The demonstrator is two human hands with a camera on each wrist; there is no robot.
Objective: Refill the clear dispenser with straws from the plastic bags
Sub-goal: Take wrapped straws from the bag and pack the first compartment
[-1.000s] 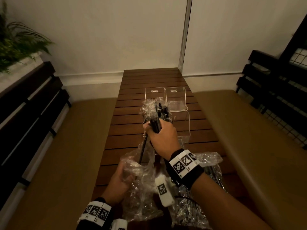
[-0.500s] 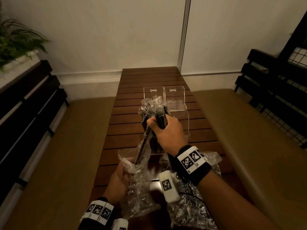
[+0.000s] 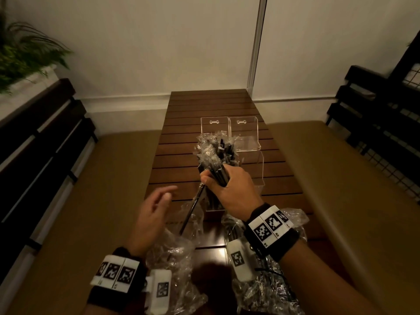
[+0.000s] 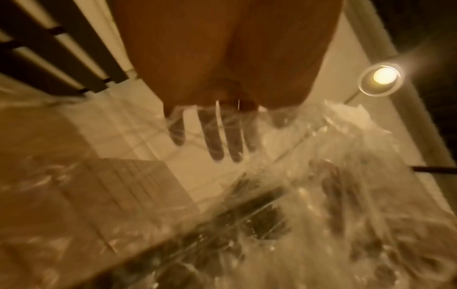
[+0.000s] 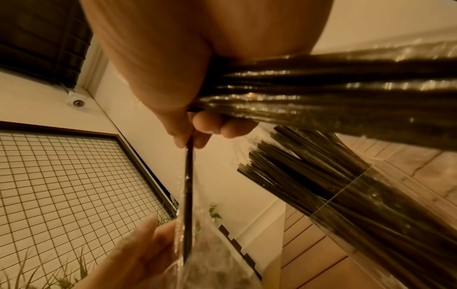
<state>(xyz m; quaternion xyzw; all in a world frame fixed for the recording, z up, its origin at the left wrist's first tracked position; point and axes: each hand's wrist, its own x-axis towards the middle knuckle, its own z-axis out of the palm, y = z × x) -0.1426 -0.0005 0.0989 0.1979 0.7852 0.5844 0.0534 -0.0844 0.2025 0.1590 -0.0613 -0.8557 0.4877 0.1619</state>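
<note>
Your left hand [image 3: 151, 214] has let go of the crumpled bag [image 3: 179, 253]; its grip is now apart, fingers spread above the surface [image 3: 179, 160]. Your right hand [image 3: 229, 189] stays clamped on the straws [image 3: 218, 169], upright over the clear dispenser [image 3: 244, 135].

Mid-frame on the slatted table [image 3: 181, 169]: dispenser [image 3: 244, 135], bundled straws [image 3: 216, 160] just below it, gripped by right hand [image 3: 229, 192]. Lower left: left hand [image 3: 152, 214], above plastic bags [image 3: 179, 269]. Upper left: plant [image 3: 25, 55].

Head down; wrists close, upward.
</note>
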